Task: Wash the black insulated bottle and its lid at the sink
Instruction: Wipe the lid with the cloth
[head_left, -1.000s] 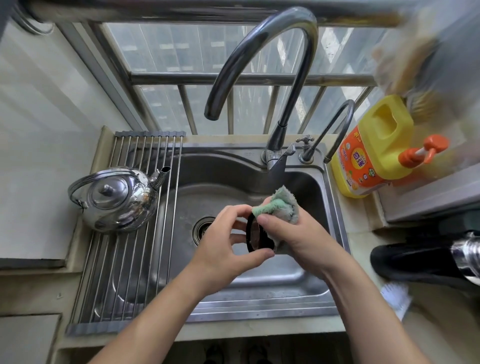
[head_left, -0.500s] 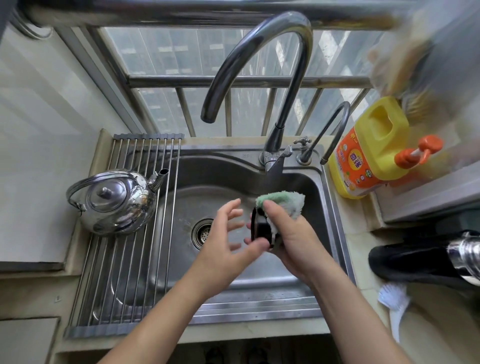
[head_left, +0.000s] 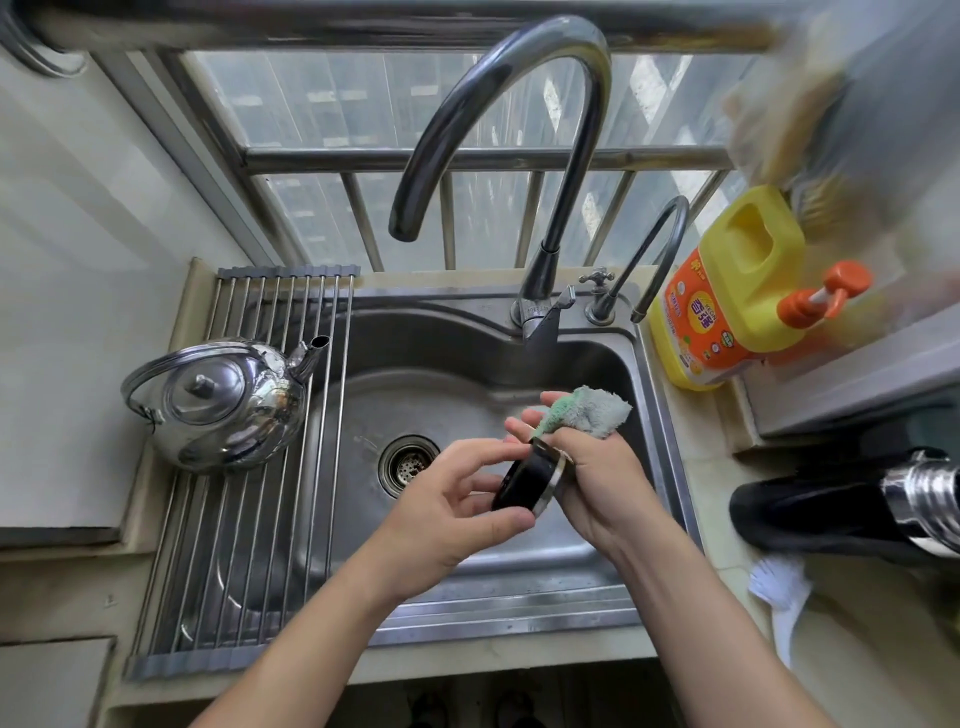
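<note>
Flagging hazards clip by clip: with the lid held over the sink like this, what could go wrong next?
1. The round black lid with a steel rim is pinched by the left hand at its edges; if wet, it might slip into the steel sink.
2. The right hand holds both the green-white cloth and the lid, so the cloth could drop.

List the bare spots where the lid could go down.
Free: roll-up rack in front of the kettle; sink floor around the drain. Crowded: right counter, with black bottle, brush, detergent jug.
</note>
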